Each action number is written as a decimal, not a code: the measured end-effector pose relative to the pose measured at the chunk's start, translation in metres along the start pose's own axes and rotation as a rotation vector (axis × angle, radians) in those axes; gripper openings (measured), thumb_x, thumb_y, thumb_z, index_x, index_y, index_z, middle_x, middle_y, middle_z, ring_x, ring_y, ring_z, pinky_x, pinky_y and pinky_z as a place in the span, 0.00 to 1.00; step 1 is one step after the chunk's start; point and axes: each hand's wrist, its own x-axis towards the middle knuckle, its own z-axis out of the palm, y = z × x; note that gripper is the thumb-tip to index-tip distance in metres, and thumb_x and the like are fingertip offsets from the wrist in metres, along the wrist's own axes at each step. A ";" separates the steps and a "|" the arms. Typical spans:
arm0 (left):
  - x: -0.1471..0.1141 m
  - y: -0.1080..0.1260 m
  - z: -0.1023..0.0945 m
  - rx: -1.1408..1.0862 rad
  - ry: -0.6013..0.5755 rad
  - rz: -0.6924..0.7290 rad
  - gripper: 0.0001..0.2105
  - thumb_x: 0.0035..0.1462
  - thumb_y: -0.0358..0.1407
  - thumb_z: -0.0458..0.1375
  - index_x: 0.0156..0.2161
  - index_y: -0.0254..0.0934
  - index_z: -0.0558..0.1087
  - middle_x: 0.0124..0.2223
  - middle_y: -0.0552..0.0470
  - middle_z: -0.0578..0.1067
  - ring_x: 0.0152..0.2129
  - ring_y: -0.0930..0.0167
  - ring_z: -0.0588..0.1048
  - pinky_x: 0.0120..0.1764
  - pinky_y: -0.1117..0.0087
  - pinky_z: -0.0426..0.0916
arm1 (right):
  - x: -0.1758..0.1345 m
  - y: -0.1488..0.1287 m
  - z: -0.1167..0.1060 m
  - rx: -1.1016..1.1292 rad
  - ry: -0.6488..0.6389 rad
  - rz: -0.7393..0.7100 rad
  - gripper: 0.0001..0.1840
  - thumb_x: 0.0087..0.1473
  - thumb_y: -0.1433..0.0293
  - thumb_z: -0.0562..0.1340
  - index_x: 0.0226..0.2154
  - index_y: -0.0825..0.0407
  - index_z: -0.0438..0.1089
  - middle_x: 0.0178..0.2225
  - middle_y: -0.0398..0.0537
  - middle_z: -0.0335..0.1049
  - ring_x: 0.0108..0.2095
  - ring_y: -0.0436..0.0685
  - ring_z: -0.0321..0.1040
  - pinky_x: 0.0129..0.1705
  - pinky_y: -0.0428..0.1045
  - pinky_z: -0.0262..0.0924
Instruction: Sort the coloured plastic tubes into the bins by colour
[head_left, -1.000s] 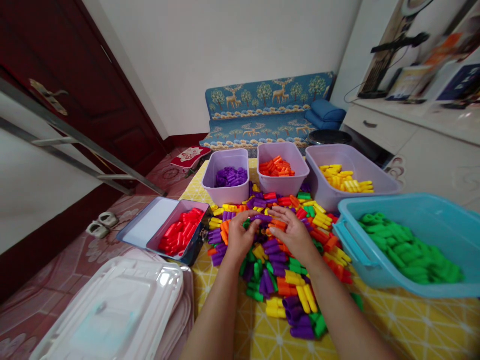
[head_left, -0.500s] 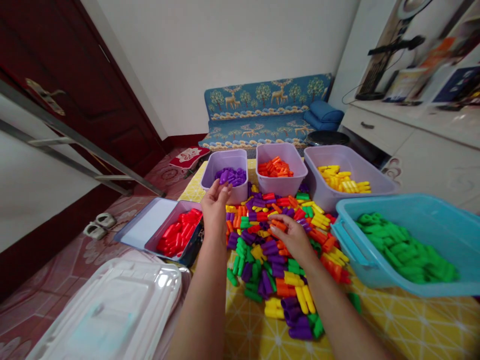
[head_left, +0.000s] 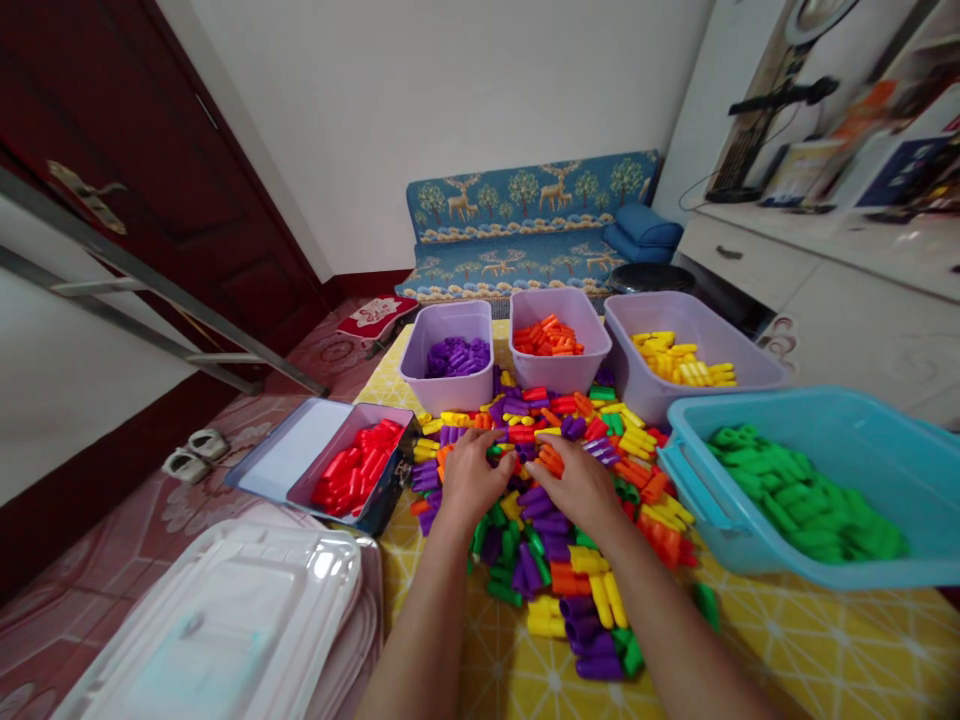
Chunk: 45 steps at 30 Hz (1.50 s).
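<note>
My left hand (head_left: 477,478) is over the pile of coloured plastic pieces (head_left: 540,510), its thumb and fingers apart and nothing visible gripped. Close beside it, my right hand (head_left: 581,482) has an orange plastic piece (head_left: 551,459) between thumb and fingers. The mixed heap of red, orange, yellow, green and purple tube-shaped pieces spreads under and around both hands. Beyond the hands stand a lilac bin (head_left: 448,392) with purple pieces, another lilac bin (head_left: 561,374) with orange ones, and a wider lilac bin (head_left: 739,345) with yellow ones.
On the right, a turquoise tub (head_left: 720,495) contains green pieces. A box (head_left: 319,455) on the left holds red pieces, with stacked clear lids (head_left: 225,620) nearer me. Yellow patterned cloth (head_left: 517,650) covers the table. A blue sofa (head_left: 517,245) stands behind.
My left hand has moved from above the bin of purple pieces down and right to the pile; the purple piece at its fingertips is gone. My right hand has shifted only slightly.
</note>
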 end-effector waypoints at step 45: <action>0.004 0.001 0.009 -0.787 -0.060 -0.108 0.14 0.58 0.42 0.55 0.42 0.33 0.74 0.35 0.50 0.77 0.31 0.71 0.74 0.34 0.73 0.68 | -0.001 -0.002 -0.005 0.753 0.180 0.211 0.16 0.48 0.58 0.66 0.36 0.51 0.73 0.32 0.46 0.75 0.31 0.56 0.71 0.37 0.51 0.66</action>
